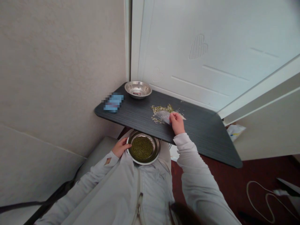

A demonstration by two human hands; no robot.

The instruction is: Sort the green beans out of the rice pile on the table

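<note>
A metal bowl point(157, 151) rests on my lap, part filled with small green beans point(142, 148). My left hand point(120, 147) grips the bowl's left rim, thumb over the edge. Above the dark table my right hand point(177, 122) is closed on a thin clear piece of plastic point(163, 115), which looks like a small bag or sheet. The plastic lies over a scattered pile of pale and greenish bits point(158, 108), spread on the tabletop. Whether those bits are beans, grains or a mix is too small to tell.
An unfilled metal bowl point(138, 89) stands at the back left of the dark table point(206, 134), near a blurred blue item point(113, 103). A white door point(175, 47) and a wall point(63, 62) border the table. A white cable point(257, 184) lies on the red floor.
</note>
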